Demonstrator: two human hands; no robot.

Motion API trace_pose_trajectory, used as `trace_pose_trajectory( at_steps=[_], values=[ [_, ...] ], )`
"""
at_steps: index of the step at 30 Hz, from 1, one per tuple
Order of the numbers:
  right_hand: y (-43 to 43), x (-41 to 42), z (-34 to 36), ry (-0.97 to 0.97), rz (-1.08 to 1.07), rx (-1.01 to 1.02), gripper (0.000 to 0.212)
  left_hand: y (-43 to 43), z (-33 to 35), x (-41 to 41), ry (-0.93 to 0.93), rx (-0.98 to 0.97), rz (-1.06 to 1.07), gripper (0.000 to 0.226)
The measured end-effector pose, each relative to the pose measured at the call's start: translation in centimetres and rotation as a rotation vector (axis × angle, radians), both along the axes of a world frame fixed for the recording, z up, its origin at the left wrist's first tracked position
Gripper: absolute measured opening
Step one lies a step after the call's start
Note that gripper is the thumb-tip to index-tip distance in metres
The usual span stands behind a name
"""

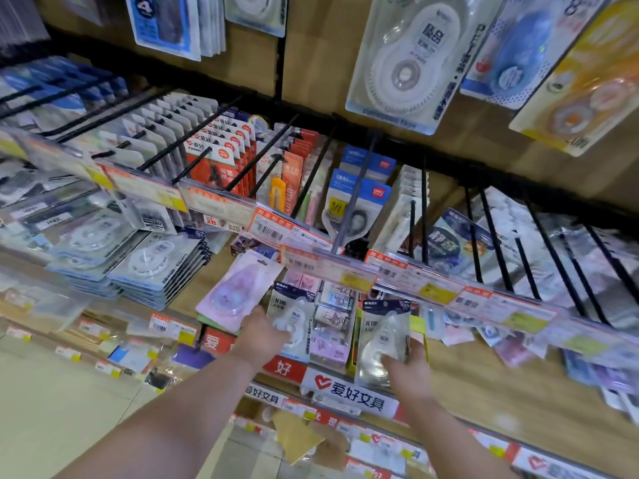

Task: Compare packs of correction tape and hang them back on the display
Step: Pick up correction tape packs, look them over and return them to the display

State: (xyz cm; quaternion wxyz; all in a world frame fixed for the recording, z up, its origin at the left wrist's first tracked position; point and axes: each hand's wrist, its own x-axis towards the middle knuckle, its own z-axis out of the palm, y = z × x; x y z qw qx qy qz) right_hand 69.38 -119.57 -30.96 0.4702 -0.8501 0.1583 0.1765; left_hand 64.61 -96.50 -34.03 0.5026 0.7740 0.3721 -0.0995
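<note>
My left hand (260,337) grips the lower corner of a pink correction tape pack (238,293), tilted up toward the price rail (325,267). My right hand (408,369) holds a white correction tape pack with a dark header (382,335) upright by its lower edge, with a yellow-edged pack behind it. Between my hands a similar white pack (294,316) hangs on the display. Black pegs (498,243) jut out above the rail.
Large correction tape packs (404,60) hang at top right. Stacks of clear packs (145,261) lie at left. Scissors packs (356,209) and cutter packs (280,181) hang behind the rail. A brand sign (349,392) runs along the lower shelf edge.
</note>
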Motion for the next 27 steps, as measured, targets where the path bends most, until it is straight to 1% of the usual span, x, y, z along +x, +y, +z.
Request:
trace_pose_trajectory(
  at_steps=[2, 4, 8, 10, 12, 14, 16, 22, 27],
  values=[
    [0.3, -0.5, 0.1, 0.016, -0.012, 0.017, 0.048, -0.2, 0.3, -0.3, -0.022, -0.137, 0.067, 0.045],
    [0.7, -1.2, 0.4, 0.035, -0.008, 0.033, 0.046, -0.1, 0.6, -0.9, -0.027, -0.233, 0.117, 0.036],
    [1.9, -2.5, 1.5, 0.054, 0.021, 0.075, 0.047, 0.2, 0.5, -2.8, -0.044, -0.401, 0.176, 0.036],
    [2.4, -3.4, 1.9, 0.052, 0.033, 0.085, 0.055, 0.4, 0.6, -3.9, -0.048, -0.436, 0.202, 0.038],
    [3.0, -4.6, 2.6, 0.024, 0.060, 0.085, 0.063, 0.5, 1.0, -5.0, -0.061, -0.449, 0.194, 0.036],
    [3.5, -5.8, 3.3, 0.009, 0.071, 0.121, 0.065, 0.5, 1.8, -6.2, -0.093, -0.458, 0.176, 0.029],
    [4.1, -7.1, 4.3, 0.017, 0.068, 0.150, 0.066, 0.5, 2.6, -7.3, -0.130, -0.482, 0.149, 0.028],
    [5.7, -11.0, 7.6, -0.013, 0.088, 0.243, 0.065, 1.4, 5.4, -10.6, -0.207, -0.536, 0.100, 0.027],
    [6.6, -13.1, 8.7, -0.067, 0.007, 0.337, 0.059, 2.0, 8.3, -12.9, -0.322, -0.574, 0.101, 0.018]
  ],
)
